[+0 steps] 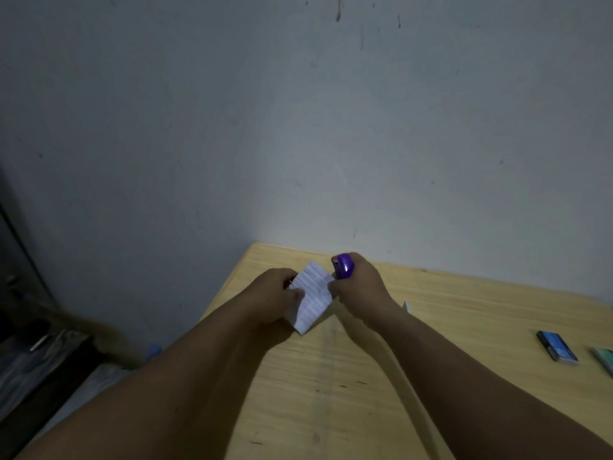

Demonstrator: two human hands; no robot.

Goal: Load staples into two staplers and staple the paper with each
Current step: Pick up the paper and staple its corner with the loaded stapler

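Left hand [277, 295] grips folded paper [311, 295]; right hand [360, 283] clasps purple stapler [344, 265] against it.

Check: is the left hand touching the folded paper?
Touching. The head view shows the left hand with its thumb lying on the folded paper and its fingers wrapped behind the paper's left edge.

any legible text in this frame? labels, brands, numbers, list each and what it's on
None can be read.
paper: faint printed rows, too blurred to read.
purple stapler: no marking visible.
blue box: pale label area, too small and blurred to read.
green item at the table's right edge: cut off by the frame, no text visible.
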